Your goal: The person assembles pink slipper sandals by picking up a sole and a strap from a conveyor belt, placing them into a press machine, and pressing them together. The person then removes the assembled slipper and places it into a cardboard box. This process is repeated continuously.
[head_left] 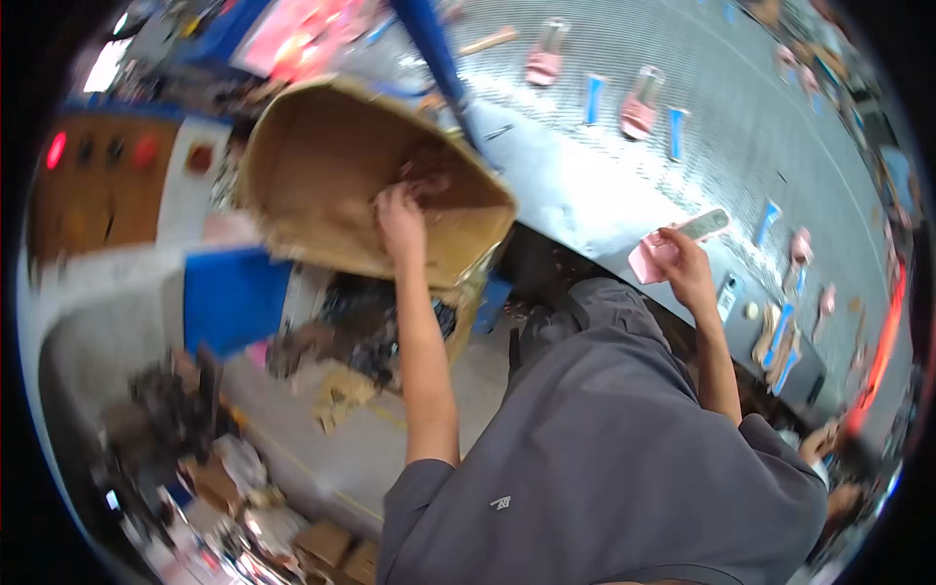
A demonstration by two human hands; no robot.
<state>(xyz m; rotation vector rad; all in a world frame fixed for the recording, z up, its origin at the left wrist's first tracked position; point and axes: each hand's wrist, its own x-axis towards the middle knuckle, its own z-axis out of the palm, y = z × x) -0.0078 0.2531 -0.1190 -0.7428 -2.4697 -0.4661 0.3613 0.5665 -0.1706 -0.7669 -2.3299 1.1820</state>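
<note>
The left hand (400, 216) is reached into a large open brown cardboard box (322, 156), which is tilted and sits at the left of the scene, just beside the near edge of a shiny metal worktop (604, 146). Its fingers are pressed down among the small dark pieces (434, 175) lying against the box's inner wall; whether anything is gripped there cannot be told, since the picture is blurred at that spot.

The right hand (682, 261) is held at the near edge of the worktop, further right. Its fingers are closed around a small flat pink piece (645, 259), and a slim pale green oblong part (706, 224) sticks out just beyond the fingertips; whether that part is held too, or only lies on the worktop, cannot be told.

Farther off on the worktop, pink sandal-shaped pieces (544, 60) and narrow blue strips (594, 97) are laid out in a row, well apart from both hands. A blue post (439, 58) rises just behind the box. Below the box, scraps of cardboard (336, 395) are scattered over the floor.
</note>
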